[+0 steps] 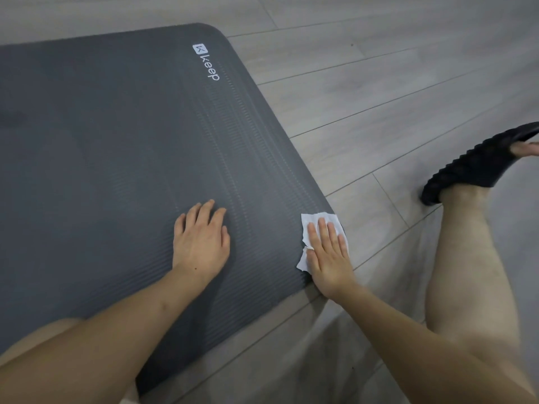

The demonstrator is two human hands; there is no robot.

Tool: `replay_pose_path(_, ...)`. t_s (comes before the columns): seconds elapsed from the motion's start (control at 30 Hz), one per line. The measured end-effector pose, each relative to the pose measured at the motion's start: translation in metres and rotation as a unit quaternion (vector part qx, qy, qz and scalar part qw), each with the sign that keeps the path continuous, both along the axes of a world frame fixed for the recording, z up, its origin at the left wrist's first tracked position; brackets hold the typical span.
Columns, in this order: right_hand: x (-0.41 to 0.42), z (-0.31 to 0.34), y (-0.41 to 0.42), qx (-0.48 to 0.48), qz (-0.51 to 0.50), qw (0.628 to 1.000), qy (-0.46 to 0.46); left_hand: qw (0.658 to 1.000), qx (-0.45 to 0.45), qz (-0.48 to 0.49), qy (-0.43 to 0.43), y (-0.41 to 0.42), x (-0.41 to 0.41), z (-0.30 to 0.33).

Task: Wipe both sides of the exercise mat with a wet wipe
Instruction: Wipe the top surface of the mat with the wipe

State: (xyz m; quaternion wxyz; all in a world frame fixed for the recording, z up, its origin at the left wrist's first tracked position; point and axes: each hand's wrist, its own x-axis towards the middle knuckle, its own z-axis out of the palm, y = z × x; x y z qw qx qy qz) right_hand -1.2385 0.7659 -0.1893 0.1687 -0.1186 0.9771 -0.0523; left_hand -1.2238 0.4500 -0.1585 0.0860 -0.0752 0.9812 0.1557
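Near the exercise mat (116,141)'s right edge, the right hand (329,258) presses the wet wipe (318,220) flat, fingers spread. Beside it on the mat, the left hand (201,240) rests spread and empty. Judging by this, the logo side is under way and the underside remains.

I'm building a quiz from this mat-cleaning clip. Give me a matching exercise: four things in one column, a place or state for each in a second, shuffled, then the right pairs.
Things:
1. wet wipe
2. left hand
3. logo
4. black slipper

Places or states:
A. printed near the mat's far corner
B. on a foot, off the mat, on the wooden floor
C. flat on the mat, bare
D. pressed under the right hand at the mat's edge

Pairs: 1-D, 2-C, 3-A, 4-B
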Motion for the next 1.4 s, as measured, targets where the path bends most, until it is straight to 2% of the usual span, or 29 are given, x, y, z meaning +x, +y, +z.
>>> replay_pose_path(0.1, -0.033, -0.005, -0.015, 0.006, -0.003, 1.0, -0.014, 1.0, -0.004, 0.005, -0.011, -0.006, 0.008, -0.003)
replay_pose_path(0.27, -0.088, -0.01, -0.089, 0.007, 0.001, 1.0, -0.004, 1.0, -0.008, 0.02, -0.003, -0.024, 0.016, -0.004)
replay_pose_path(0.5, 0.03, -0.005, -0.135, -0.017, 0.176, 0.984, 0.022, 0.998, -0.017, 0.052, -0.022, -0.055, 0.032, -0.005)
replay_pose_path(0.63, 0.055, -0.002, -0.12, -0.045, 0.215, 0.975, 0.028, 0.998, -0.02, 0.057, -0.022, -0.065, 0.047, -0.002)
replay_pose_path(0.77, 0.05, 0.005, -0.122, -0.12, 0.14, 0.983, -0.008, 0.997, -0.013, 0.079, -0.012, -0.076, 0.056, 0.016)
replay_pose_path(0.97, 0.047, 0.055, -0.16, -0.21, 0.005, 0.978, -0.018, 0.988, 0.016, 0.153, 0.017, -0.105, 0.075, 0.061)
replay_pose_path(1.07, 0.052, 0.086, -0.19, -0.289, -0.086, 0.953, -0.039, 0.98, 0.039, 0.193, 0.024, -0.127, 0.096, 0.087)
replay_pose_path(1.2, 0.064, 0.132, -0.232, -0.386, -0.202, 0.899, -0.048, 0.971, 0.062, 0.227, 0.033, -0.159, 0.123, 0.116)
replay_pose_path(1.3, 0.082, 0.16, -0.256, -0.427, -0.253, 0.866, -0.054, 0.968, 0.079, 0.234, 0.041, -0.178, 0.137, 0.134)
replay_pose_path(1.4, 0.101, 0.179, -0.275, -0.458, -0.242, 0.852, -0.07, 0.967, 0.093, 0.233, 0.051, -0.19, 0.143, 0.148)
